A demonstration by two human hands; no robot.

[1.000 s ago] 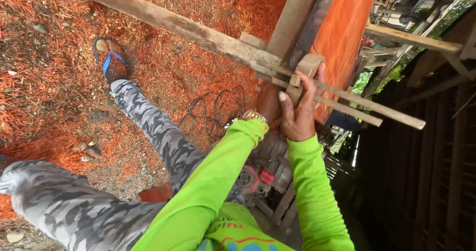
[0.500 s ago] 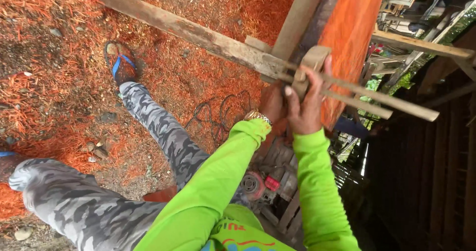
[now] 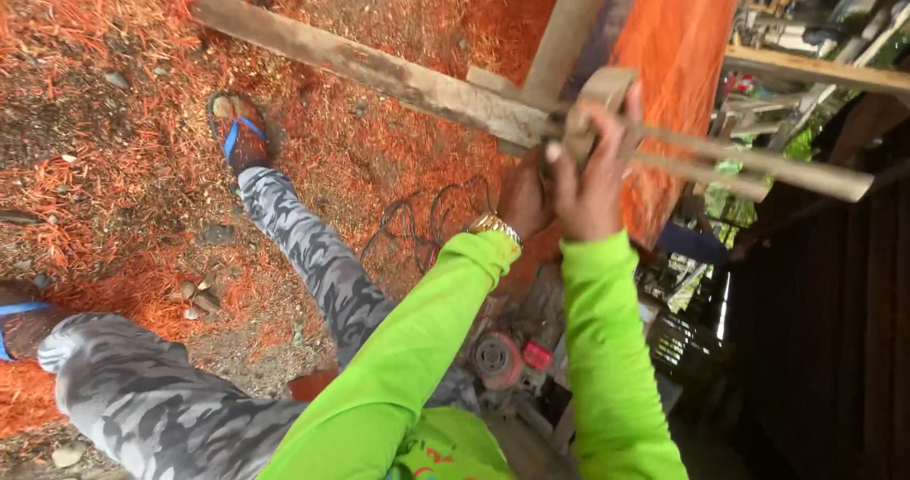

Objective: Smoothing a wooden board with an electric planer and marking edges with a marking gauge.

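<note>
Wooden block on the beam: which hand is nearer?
Right. The right hand wraps the wooden block; the left hand sits just below-left of it, by the beam.

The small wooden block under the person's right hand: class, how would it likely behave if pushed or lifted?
The small wooden block looks like solid sawn wood, so probably stiff and unbending. It seems light for its size, since the right hand covers much of it. It sits where the long plank and thin rods cross, so it may resist sliding; whether it is fastened cannot be told.

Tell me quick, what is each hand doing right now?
Left hand: pressed against the wooden plank; grip cannot be told.
Right hand: closed on the small wooden block.
</note>
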